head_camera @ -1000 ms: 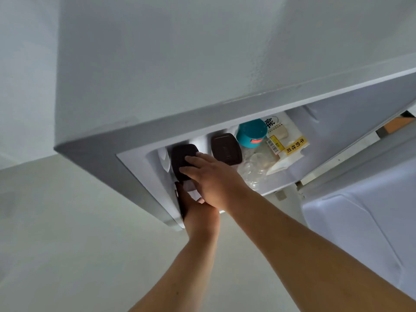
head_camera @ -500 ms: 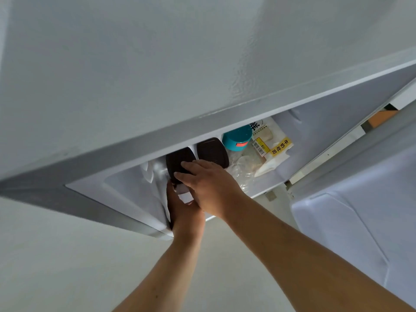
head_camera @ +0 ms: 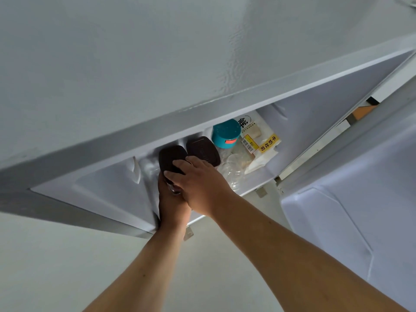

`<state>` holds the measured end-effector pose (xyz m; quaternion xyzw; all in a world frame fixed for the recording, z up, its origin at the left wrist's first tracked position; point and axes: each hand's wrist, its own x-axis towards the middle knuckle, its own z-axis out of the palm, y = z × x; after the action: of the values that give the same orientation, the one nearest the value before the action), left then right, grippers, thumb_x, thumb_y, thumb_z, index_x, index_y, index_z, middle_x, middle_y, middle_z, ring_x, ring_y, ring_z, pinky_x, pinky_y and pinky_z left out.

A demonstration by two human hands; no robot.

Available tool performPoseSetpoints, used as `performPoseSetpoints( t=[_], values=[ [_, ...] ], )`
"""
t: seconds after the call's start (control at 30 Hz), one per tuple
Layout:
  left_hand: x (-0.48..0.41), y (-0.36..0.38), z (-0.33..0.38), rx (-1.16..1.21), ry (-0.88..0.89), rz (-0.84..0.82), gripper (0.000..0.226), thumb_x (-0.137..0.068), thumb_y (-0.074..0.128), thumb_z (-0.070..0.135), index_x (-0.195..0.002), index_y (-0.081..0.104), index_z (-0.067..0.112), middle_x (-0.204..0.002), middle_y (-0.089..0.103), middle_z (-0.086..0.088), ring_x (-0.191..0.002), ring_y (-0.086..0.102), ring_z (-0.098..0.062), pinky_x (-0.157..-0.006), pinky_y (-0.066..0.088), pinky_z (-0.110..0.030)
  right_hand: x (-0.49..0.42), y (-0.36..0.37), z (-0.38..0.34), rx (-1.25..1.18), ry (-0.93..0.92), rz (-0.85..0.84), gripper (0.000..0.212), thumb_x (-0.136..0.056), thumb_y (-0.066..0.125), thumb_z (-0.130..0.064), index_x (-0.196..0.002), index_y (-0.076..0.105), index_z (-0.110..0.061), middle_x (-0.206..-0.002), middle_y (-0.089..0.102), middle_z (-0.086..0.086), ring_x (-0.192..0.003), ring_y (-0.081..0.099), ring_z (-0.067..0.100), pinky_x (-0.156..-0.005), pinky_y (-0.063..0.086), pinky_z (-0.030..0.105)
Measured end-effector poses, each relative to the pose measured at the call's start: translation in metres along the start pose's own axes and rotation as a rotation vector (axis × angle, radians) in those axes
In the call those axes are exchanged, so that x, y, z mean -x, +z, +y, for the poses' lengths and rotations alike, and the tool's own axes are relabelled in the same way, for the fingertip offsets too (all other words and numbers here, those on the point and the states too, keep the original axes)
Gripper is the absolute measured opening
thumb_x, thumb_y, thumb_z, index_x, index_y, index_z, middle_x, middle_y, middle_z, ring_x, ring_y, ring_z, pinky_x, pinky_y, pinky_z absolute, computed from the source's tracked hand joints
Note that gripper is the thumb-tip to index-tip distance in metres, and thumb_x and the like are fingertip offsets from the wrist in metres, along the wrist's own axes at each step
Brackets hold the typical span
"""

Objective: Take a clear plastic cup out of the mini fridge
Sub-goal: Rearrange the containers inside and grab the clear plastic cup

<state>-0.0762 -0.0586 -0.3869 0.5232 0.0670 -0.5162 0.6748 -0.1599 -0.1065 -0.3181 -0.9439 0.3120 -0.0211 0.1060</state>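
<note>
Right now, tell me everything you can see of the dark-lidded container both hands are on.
The left dark-lidded container has a dark brown, rounded-rectangular lid, matte like plastic; a clear body glints below between the hands. It stands at the left of the fridge shelf, beside a twin container. The right hand lies over the lid's near edge, and the left hand cups it from below. Its contents are hidden.

Close head view into mini fridge (head_camera: pixel 304 122)
</note>
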Motion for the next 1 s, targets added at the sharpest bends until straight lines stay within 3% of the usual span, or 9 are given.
performPoseSetpoints(
  t=[0.1, 0.17, 0.27, 0.37, 0.47, 0.63, 0.7, 0.83, 1.0],
  values=[
    [0.008, 0.0, 0.007, 0.193, -0.124, -0.033, 0.053, -0.107, 0.04, 0.043, -0.091, 0.085, 0.021, -0.099, 0.076, -0.001, -0.103, 0.067, -0.009, -0.106, 0.04, -0.023, 0.001, -0.001, -0.003, -0.006, 0.021, -0.013, 0.054, -0.099, 0.048, -0.027, -0.153, 0.049, -0.027, -0.161, 0.042, 0.011, -0.143, 0.035, 0.041, -0.117, 0.03, 0.05],
    [0.013, -0.003, 0.007, 0.025, -0.069, -0.096, 0.036, -0.108, 0.044, 0.031, -0.097, 0.079, 0.032, -0.097, 0.072, 0.004, -0.094, 0.068, -0.001, -0.096, 0.045, -0.019, 0.005, -0.003, -0.002, -0.036, 0.017, -0.002, 0.053, -0.098, 0.051, -0.022, -0.151, 0.052, -0.024, -0.16, 0.044, 0.012, -0.143, 0.037, 0.041, -0.116, 0.032, 0.05],
    [0.028, -0.013, -0.009, -0.397, -0.024, 0.111, 0.012, -0.098, 0.062, 0.023, -0.105, 0.061, 0.032, -0.1, 0.069, 0.007, -0.088, 0.071, -0.008, -0.084, 0.055, -0.031, 0.025, -0.001, 0.003, -0.126, 0.044, 0.235, 0.042, -0.09, 0.06, -0.01, -0.13, 0.068, -0.01, -0.132, 0.064, 0.016, -0.12, 0.055, 0.04, -0.099, 0.047, 0.051],
    [0.044, -0.012, -0.022, -0.781, 0.013, 0.021, 0.018, -0.094, 0.06, 0.025, -0.111, 0.065, 0.028, -0.098, 0.074, 0.006, -0.082, 0.074, -0.013, -0.075, 0.06, -0.036, 0.056, 0.007, 0.016, -0.294, 0.33, 0.52, 0.017, -0.091, 0.059, -0.012, -0.106, 0.067, -0.013, -0.107, 0.066, 0.006, -0.1, 0.059, 0.024, -0.086, 0.053, 0.039],
    [0.047, 0.0, -0.022, -0.762, -0.031, -0.054, 0.018, -0.098, 0.055, 0.027, -0.112, 0.066, 0.025, -0.095, 0.071, 0.005, -0.083, 0.07, -0.014, -0.084, 0.058, -0.042, 0.081, 0.017, 0.032, -0.512, 0.75, 0.624, 0.014, -0.094, 0.053, -0.031, -0.104, 0.059, -0.024, -0.105, 0.063, -0.007, -0.096, 0.058, 0.013, -0.081, 0.048, 0.03],
    [0.037, 0.027, -0.019, -0.693, -0.113, -0.191, 0.026, -0.099, 0.055, 0.054, -0.121, 0.056, 0.04, -0.105, 0.061, 0.023, -0.101, 0.068, -0.011, -0.096, 0.056, -0.04, 0.087, 0.025, 0.071, -1.02, 1.197, 0.492, 0.045, -0.09, 0.053, -0.057, -0.1, 0.059, -0.014, -0.09, 0.063, 0.003, -0.099, 0.067, 0.032, -0.082, 0.057, 0.043],
    [0.035, 0.037, -0.02, -0.678, -0.165, -0.235, 0.04, -0.096, 0.055, 0.063, -0.13, 0.054, 0.042, -0.112, 0.06, 0.022, -0.106, 0.066, -0.012, -0.098, 0.054, -0.041, 0.083, 0.027, 0.083, -1.166, 1.22, 0.404, 0.052, -0.096, 0.055, -0.058, -0.1, 0.061, -0.006, -0.092, 0.062, 0.019, -0.093, 0.07, 0.037, -0.084, 0.061, 0.054],
    [0.03, 0.054, -0.025, -0.655, -0.207, -0.278, 0.063, -0.087, 0.055, 0.076, -0.138, 0.053, 0.04, -0.135, 0.058, 0.014, -0.109, 0.066, -0.012, -0.089, 0.052, -0.041, 0.077, 0.03, 0.097, -1.333, 1.194, 0.28, 0.055, -0.094, 0.057, -0.069, -0.116, 0.058, -0.019, -0.104, 0.066, -0.002, -0.095, 0.069, 0.025, -0.071, 0.06, 0.039],
    [0.021, 0.064, -0.031, -0.602, -0.221, -0.242, 0.076, -0.085, 0.059, 0.076, -0.146, 0.049, 0.032, -0.142, 0.062, 0.004, -0.114, 0.066, -0.019, -0.088, 0.051, -0.039, 0.066, 0.034, 0.106, -1.257, 1.167, 0.293, 0.063, -0.086, 0.061, -0.076, -0.109, 0.061, -0.018, -0.099, 0.07, 0.0, -0.09, 0.071, 0.022, -0.066, 0.06, 0.034]
  ],
)
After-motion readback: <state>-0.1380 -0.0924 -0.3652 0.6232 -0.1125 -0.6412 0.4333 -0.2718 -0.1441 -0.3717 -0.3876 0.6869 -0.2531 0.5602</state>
